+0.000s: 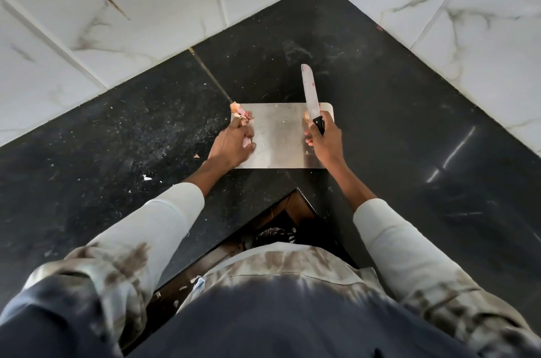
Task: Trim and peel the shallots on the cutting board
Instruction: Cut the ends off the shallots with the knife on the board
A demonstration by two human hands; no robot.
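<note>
Shallot (247, 141) sits pinched in the left hand (234, 142) at the board's (278, 135) left edge while the right hand (323, 138) grips the knife (311, 94), so a slippery peel could easily nick fingers.

Brushed metal cutting board (278, 135), glossy black stone counter (380, 123), marbled tiles (131, 6)

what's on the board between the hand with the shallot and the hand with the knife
Nothing but bare cutting board, going by the head view: the left hand holds a shallot at one side, the right hand grips the knife at the other.
</note>
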